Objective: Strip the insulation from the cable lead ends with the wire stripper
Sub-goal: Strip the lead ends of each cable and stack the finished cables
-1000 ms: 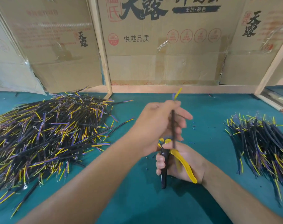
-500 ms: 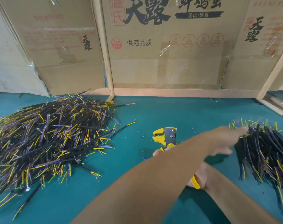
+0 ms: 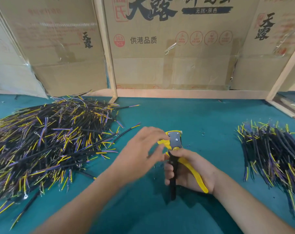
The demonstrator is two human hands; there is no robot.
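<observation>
Two cable piles [image 3: 48, 146] flank the tabletop's [image 3: 210, 119] middle, where the right hand [image 3: 188, 171] grips the wire stripper [image 3: 175, 146]. Left hand [image 3: 141, 149], blurred, fingers loose, empty, touches its head; a squeeze could pinch it.

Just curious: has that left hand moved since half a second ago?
Yes. The left hand came back leftward from the right cable pile to the wire stripper.

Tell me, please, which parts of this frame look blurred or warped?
Head view: the left hand is motion-smeared; the right hand and wire stripper are sharper; the wooden posts lean from wide-angle distortion; tape on the cardboard glints.
</observation>
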